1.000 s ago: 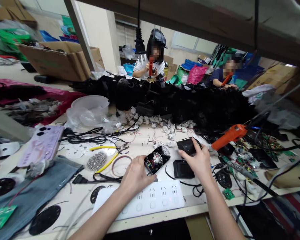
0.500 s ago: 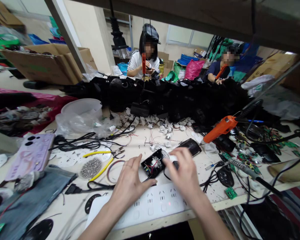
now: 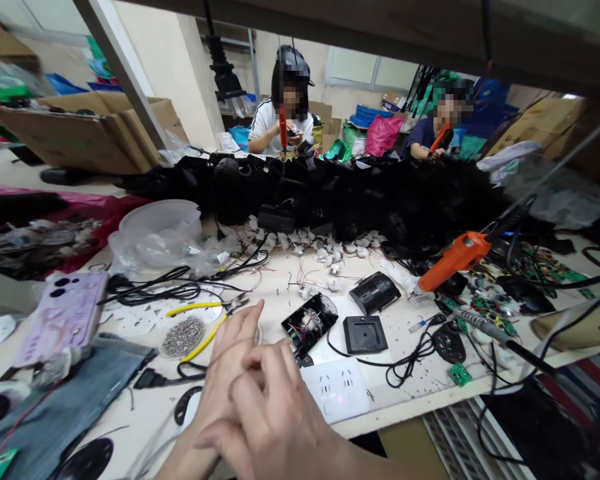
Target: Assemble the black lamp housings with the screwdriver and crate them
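Head view: hands (image 3: 277, 407) partly hide the white power strip (image 3: 337, 390).

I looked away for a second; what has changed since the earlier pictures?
The right hand let go of the rounded black cover, now on the table, and moved left across the left hand, which has drawn away from the open black case. The yellow-handled pliers and square black piece stayed put.

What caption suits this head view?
Right hand over left hand, partly hiding a white power strip; open black housing beyond.
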`<state>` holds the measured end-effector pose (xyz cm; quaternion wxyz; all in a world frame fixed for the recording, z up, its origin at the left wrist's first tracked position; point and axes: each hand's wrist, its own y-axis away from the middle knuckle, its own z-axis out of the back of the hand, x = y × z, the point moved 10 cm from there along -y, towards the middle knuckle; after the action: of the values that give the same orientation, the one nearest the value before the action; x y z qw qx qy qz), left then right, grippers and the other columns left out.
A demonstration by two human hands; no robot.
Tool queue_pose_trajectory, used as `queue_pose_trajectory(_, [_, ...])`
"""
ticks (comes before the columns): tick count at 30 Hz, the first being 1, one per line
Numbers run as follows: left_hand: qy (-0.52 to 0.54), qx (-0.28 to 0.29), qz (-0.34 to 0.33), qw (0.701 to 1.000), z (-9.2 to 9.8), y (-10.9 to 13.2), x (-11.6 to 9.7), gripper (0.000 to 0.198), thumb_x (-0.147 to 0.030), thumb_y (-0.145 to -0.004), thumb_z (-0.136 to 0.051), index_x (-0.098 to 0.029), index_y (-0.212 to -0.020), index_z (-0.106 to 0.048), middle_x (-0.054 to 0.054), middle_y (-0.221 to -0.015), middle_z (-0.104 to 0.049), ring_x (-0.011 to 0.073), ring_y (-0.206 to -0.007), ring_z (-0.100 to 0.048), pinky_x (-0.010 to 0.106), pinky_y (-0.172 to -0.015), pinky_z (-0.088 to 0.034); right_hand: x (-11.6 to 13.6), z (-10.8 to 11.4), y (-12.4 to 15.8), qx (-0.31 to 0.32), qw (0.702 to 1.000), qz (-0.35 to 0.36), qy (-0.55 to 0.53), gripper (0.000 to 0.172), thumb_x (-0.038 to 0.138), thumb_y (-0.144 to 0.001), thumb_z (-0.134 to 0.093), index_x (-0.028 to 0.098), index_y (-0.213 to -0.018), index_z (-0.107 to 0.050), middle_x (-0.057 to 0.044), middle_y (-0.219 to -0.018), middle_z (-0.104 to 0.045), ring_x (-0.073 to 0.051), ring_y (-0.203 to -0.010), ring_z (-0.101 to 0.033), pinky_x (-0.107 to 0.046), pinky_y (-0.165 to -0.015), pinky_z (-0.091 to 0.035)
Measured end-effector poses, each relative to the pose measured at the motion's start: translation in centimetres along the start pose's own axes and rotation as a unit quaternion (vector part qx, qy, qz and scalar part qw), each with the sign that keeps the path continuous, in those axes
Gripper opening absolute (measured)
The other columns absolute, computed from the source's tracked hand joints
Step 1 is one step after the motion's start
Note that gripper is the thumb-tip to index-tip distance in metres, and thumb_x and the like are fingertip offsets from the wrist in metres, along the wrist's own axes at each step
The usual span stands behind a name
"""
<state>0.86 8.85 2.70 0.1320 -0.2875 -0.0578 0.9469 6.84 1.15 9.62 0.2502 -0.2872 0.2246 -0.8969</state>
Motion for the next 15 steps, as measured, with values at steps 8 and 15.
queue_pose_trajectory(8, [0.023, -0.045, -0.022, 0.998, 1.3, 0.0, -1.2, 0.053, -0.044, -0.087, -0.049, -0.025, -0.136, -0.045, 0.009, -0.128, -0.051, 0.0302, -0.121, -0.046, 0.046, -0.101, -0.041, 1.2, 0.2, 0.2, -0.028, 0.998, 0.033, 0.043, 0.023, 0.035, -0.089, -0.054, 0.013, -0.084, -0.059, -0.008, -0.077, -0.051, -0.023, -0.073, -0.046, -0.048, -0.081, -0.052])
queue_pose_trajectory(15, [0.039, -0.06, -0.028, 0.997, 2.0, -0.2, -1.8, 0.047, -0.044, -0.086, -0.052, -0.025, -0.129, -0.052, 0.009, -0.122, -0.056, 0.0289, -0.113, -0.051, 0.045, -0.097, -0.043, 0.5, 1.0, 1.1, -0.078, 0.997, -0.011, 0.013, 0.025, 0.039, -0.086, -0.061, 0.014, -0.088, -0.059, -0.015, -0.098, -0.059, -0.024, -0.086, -0.055, -0.039, -0.078, -0.054])
